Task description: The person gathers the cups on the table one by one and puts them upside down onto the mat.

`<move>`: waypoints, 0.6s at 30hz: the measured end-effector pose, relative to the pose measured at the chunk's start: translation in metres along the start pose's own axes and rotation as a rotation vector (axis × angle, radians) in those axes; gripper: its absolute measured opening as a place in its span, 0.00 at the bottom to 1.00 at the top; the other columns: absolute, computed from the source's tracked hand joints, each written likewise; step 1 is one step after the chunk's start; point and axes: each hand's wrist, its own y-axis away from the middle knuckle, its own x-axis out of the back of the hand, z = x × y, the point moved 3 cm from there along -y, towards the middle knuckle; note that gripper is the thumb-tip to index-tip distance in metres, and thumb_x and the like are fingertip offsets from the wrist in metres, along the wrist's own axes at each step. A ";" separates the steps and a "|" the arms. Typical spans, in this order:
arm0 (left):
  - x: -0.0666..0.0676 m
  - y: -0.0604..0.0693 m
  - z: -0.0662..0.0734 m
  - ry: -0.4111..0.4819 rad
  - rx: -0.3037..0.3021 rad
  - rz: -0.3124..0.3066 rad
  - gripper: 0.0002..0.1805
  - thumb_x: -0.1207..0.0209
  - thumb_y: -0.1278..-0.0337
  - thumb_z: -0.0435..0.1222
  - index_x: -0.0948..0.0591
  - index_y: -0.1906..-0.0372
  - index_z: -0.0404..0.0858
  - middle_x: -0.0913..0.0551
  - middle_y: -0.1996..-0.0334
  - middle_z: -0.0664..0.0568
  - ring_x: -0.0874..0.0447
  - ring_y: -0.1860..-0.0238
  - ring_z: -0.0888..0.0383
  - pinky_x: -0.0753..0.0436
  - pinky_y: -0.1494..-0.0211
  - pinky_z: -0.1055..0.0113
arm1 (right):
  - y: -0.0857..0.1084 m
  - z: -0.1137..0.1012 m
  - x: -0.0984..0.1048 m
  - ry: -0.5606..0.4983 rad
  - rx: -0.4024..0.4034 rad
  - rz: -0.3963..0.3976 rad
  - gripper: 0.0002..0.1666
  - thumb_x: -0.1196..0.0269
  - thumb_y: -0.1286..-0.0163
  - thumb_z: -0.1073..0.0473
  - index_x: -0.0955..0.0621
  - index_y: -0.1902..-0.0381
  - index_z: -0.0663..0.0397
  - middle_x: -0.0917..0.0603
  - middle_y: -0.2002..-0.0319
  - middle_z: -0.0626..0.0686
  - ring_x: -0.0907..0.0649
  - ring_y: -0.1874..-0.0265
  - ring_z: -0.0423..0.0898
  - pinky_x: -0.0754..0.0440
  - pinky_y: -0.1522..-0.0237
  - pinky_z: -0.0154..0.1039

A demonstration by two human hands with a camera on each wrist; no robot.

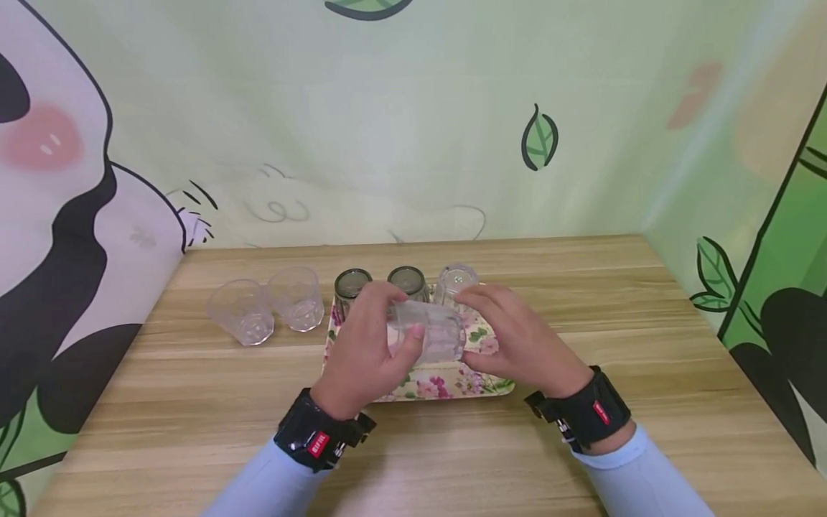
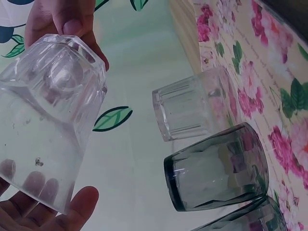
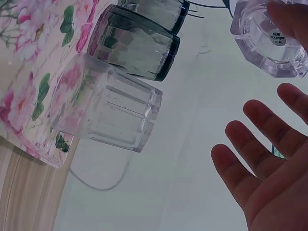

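Note:
A clear glass point(image 1: 436, 332) lies sideways in the air above the floral tray point(image 1: 433, 388). My left hand point(image 1: 368, 352) grips it near its rim, fingers behind and thumb in front. At its base is my right hand point(image 1: 526, 341), the thumb touching or very near it and the fingers spread. The right wrist view shows the glass base point(image 3: 276, 36) with a small round label, beside the right hand point(image 3: 274, 168). Behind, on the tray, stand two grey glasses point(image 1: 352, 284) and one clear glass point(image 3: 113, 103), upside down.
Two clear glasses point(image 1: 248, 319) point(image 1: 300, 305) stand upright side by side on the wooden table point(image 1: 194, 431), left of the tray. A patterned cloth wall point(image 1: 388, 129) rises behind the table's far edge.

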 end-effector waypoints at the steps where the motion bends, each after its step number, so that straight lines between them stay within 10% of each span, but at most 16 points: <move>1: 0.000 0.000 0.000 -0.001 0.002 0.002 0.26 0.50 0.38 0.50 0.28 0.48 0.32 0.24 0.53 0.43 0.25 0.53 0.50 0.22 0.46 0.55 | 0.000 0.000 0.000 -0.002 0.001 -0.003 0.46 0.23 0.46 0.51 0.29 0.32 0.55 0.25 0.35 0.55 0.26 0.35 0.52 0.24 0.34 0.50; 18: -0.004 -0.001 0.002 0.055 0.027 0.013 0.23 0.48 0.39 0.46 0.30 0.48 0.33 0.27 0.53 0.45 0.27 0.56 0.53 0.19 0.52 0.59 | 0.001 -0.008 -0.005 -0.067 0.039 0.023 0.46 0.26 0.42 0.45 0.28 0.32 0.59 0.19 0.40 0.56 0.20 0.41 0.51 0.21 0.39 0.49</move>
